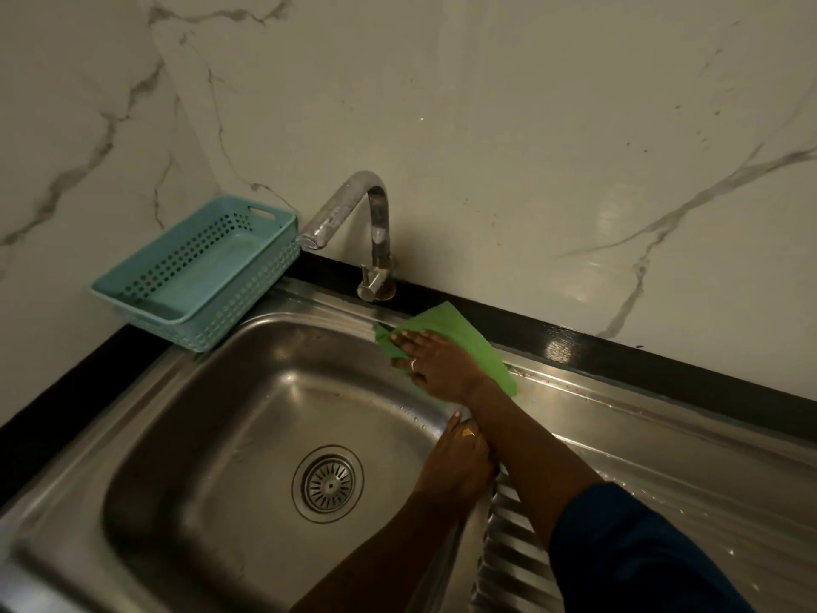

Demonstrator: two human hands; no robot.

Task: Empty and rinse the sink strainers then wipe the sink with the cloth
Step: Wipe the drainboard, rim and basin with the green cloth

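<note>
My sleeve crossed above my left hand, laid flat on the sink edge for balance; my right hand, fingers straight, pressed the cloth to wipe.

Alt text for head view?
Right hand presses a green cloth on the back rim of the steel sink by the tap; left hand rests on its right edge. Strainer sits in the drain; teal basket on the counter.

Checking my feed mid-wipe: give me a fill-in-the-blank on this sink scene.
1. The right hand presses the ____ cloth on the back rim of the sink.
2. The strainer sits in the ____.
3. The basket stands ____ of the tap.
Missing: green; drain; left.
</note>
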